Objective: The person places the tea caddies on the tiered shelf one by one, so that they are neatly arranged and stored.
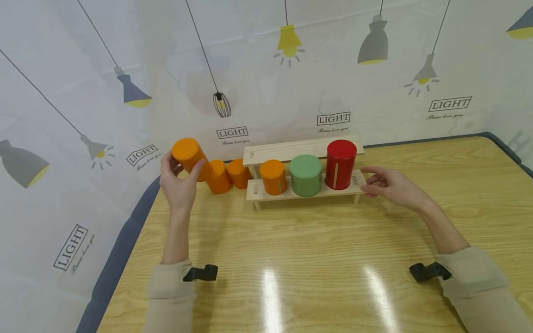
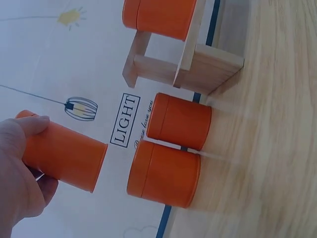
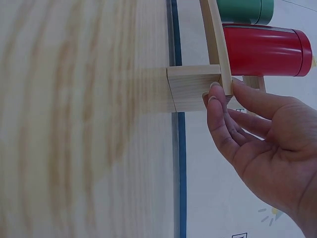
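My left hand (image 1: 179,185) grips a tall orange canister (image 1: 189,155), thumb on one side and fingers round the other. The canister is tilted and held up off the table, its base toward two other orange canisters (image 2: 166,173) in the left wrist view. With my right hand (image 1: 393,185) I pinch the right end of the two-tier wooden shelf (image 1: 306,149), thumb on top of the lower board and fingertips beneath it. On that lower board stand a small orange canister (image 1: 273,178), a wide green canister (image 1: 306,175) and a tall red canister (image 3: 265,49).
The shelf stands at the back of the wooden table (image 1: 308,249), near a printed cloth backdrop (image 1: 275,88). Dark blue edging (image 1: 120,240) runs along the table's left and back edges. The two standing orange canisters are just left of the shelf.
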Demonstrator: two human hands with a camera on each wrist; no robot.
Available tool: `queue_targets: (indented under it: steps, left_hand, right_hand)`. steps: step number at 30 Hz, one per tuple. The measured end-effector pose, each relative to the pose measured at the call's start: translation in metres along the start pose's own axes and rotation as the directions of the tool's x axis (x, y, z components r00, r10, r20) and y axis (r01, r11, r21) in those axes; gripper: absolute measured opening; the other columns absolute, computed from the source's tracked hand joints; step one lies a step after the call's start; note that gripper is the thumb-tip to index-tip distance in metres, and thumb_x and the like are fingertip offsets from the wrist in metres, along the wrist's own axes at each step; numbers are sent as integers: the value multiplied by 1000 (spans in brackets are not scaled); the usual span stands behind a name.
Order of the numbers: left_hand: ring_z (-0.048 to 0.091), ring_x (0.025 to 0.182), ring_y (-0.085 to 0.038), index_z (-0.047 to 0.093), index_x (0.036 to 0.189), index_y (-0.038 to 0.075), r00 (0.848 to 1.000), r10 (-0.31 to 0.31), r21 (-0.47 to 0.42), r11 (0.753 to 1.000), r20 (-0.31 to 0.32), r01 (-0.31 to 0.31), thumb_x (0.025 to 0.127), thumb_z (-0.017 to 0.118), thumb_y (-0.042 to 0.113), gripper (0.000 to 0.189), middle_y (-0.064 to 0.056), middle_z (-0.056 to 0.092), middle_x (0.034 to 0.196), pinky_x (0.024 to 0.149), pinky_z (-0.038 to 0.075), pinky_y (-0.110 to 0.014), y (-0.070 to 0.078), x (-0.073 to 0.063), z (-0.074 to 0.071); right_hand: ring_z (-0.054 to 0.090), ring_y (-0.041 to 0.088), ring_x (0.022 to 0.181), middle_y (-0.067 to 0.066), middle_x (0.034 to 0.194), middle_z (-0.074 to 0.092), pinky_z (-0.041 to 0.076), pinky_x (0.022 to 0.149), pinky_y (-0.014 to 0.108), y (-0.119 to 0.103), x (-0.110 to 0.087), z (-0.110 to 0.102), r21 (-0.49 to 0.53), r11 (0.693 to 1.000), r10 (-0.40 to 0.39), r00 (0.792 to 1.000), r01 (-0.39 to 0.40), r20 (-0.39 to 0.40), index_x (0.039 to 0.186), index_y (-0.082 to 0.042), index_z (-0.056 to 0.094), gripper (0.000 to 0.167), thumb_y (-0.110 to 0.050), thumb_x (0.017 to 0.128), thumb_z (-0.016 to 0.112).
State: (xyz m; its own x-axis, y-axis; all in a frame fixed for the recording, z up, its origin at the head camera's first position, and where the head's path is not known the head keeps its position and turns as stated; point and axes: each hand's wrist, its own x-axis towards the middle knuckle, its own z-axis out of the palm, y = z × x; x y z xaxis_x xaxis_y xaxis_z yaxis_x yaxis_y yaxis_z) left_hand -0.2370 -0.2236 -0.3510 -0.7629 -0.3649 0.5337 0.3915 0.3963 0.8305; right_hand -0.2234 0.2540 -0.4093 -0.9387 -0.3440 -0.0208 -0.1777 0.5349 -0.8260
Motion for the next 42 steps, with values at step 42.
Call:
queue_targets:
  steps: [42]
  left_hand:
    - [58,113,-19,51,140,1,932,86,-280,960,353,17,85,83,13,65,-8,62,130,99,48,-29,76,-27,165]
  right_hand:
    - [69,28,96,23,116,65,59,83,38,4,2,-1,9,1000,3,1000,-3,8,149,9,36,59,-13,101,63]
